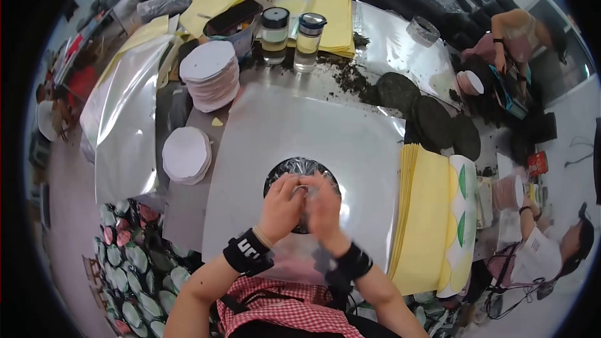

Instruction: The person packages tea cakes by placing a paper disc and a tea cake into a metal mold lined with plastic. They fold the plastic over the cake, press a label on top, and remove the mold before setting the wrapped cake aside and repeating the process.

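Clear film [289,168] on the dark cake [313,169], mid silver sheet [282,125], is being pinched by left hand [280,208] and right hand [325,211], fingers closed.

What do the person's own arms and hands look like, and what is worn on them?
Both arms are bare of sleeves, both hands ungloved. Behind the left hand sits a black wristband with white lettering; behind the right hand, a plain black band. A red-and-white checked garment with black straps covers the chest.
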`<state>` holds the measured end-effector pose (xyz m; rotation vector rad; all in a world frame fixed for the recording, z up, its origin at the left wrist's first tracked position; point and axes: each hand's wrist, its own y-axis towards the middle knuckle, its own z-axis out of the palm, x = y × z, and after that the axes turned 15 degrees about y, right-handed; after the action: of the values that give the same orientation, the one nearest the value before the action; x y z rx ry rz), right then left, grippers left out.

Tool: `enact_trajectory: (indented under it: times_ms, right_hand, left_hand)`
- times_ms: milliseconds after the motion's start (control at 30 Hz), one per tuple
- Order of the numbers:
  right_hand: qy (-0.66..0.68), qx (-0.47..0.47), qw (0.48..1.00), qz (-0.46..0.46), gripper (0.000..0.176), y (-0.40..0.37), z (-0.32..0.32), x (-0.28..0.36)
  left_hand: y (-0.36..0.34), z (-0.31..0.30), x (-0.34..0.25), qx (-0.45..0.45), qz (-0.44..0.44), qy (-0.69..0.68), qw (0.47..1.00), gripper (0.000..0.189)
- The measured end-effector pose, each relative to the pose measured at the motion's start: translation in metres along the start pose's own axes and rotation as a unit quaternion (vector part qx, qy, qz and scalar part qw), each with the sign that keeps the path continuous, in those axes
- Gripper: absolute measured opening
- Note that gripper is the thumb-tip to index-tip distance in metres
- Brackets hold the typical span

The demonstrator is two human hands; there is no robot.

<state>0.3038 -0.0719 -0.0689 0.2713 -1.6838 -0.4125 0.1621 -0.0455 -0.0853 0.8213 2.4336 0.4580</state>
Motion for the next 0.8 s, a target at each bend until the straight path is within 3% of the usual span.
enact_trajectory:
  times_ms: [33, 133, 200, 233, 267, 300, 367, 467, 500, 600, 667, 700, 733, 767, 800]
  right_hand:
    - [-0.125, -0.021, 0.992, -0.026, 0.029, -0.02, 0.021, 0.021]
    - [-0.225, 0.042, 0.973, -0.007, 0.044, -0.06, 0.009, 0.022]
    - [-0.235, 0.058, 0.97, -0.01, 0.04, -0.037, -0.012, 0.011]
    - [-0.233, 0.122, 0.963, 0.062, 0.036, -0.011, -0.018, 0.006]
    - [-0.225, 0.185, 0.946, 0.139, 0.033, -0.008, -0.02, 0.007]
    - [-0.224, 0.174, 0.947, 0.151, 0.033, -0.021, -0.016, 0.006]
    - [-0.266, 0.096, 0.959, 0.02, 0.023, -0.019, -0.007, -0.006]
    - [-0.27, 0.111, 0.956, 0.017, 0.014, -0.015, -0.025, 0.013]
    - [-0.256, 0.12, 0.957, 0.064, 0.007, -0.005, -0.025, 0.027]
    - [-0.31, 0.131, 0.94, 0.054, 0.005, -0.005, -0.01, -0.01]
    - [-0.263, 0.119, 0.957, 0.029, 0.007, -0.016, -0.025, -0.025]
    - [-0.207, 0.094, 0.974, 0.016, 0.007, -0.016, -0.052, -0.006]
    - [-0.217, 0.002, 0.976, -0.005, 0.007, -0.028, -0.088, -0.005]
    - [-0.263, -0.107, 0.959, 0.021, 0.004, -0.033, -0.127, 0.024]
    - [-0.286, -0.235, 0.926, 0.077, 0.003, -0.058, -0.185, -0.001]
  left_hand:
    - [-0.002, 0.004, 0.0, 0.015, 0.0, 0.037, 0.999, 0.031]
    - [0.003, 0.008, 0.007, 0.054, 0.006, 0.068, 0.996, 0.044]
    - [0.002, -0.008, 0.003, 0.048, 0.006, 0.01, 0.999, 0.052]
    - [0.0, -0.013, 0.004, 0.07, 0.035, 0.01, 0.997, 0.068]
    - [-0.002, -0.013, 0.001, 0.082, 0.043, 0.002, 0.996, 0.068]
    - [-0.002, -0.014, 0.0, 0.126, 0.052, 0.036, 0.99, 0.074]
    - [0.008, -0.016, 0.001, 0.206, 0.063, 0.088, 0.972, 0.085]
    - [0.003, -0.003, 0.002, 0.209, 0.066, 0.116, 0.969, 0.08]
    - [0.007, -0.008, -0.003, 0.227, 0.064, 0.124, 0.964, 0.075]
    - [0.001, 0.001, 0.001, 0.21, 0.08, 0.156, 0.962, 0.074]
    - [0.007, -0.006, -0.005, 0.225, 0.075, 0.14, 0.961, 0.077]
    - [0.009, -0.008, -0.009, 0.227, 0.076, 0.146, 0.96, 0.077]
    - [0.009, -0.01, -0.01, 0.232, 0.073, 0.155, 0.958, 0.076]
    - [0.012, -0.009, -0.011, 0.229, 0.077, 0.15, 0.959, 0.076]
    - [0.013, -0.01, -0.011, 0.237, 0.075, 0.153, 0.956, 0.077]
